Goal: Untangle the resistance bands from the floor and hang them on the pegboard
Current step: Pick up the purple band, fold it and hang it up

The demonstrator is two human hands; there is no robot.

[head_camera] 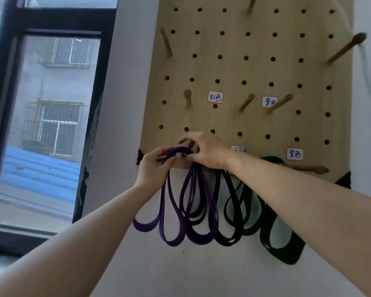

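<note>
Green bands (pixel 274 243) look already hung low on the pegboard (pixel 255 71). Left grip (pixel 156 166) and right grip (pixel 206 151) pinch the purple bands (pixel 174 239) at their top, black bands (pixel 225 241) tangled in; both colours await pegs

Purple bands (pixel 176 211) hanging below pegboard (pixel 255 71)

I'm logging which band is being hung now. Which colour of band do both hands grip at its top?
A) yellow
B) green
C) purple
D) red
C: the purple band arches between the left hand and the right hand, each with a grip on it, while the green band hangs apart to the right, touched by neither.
</note>
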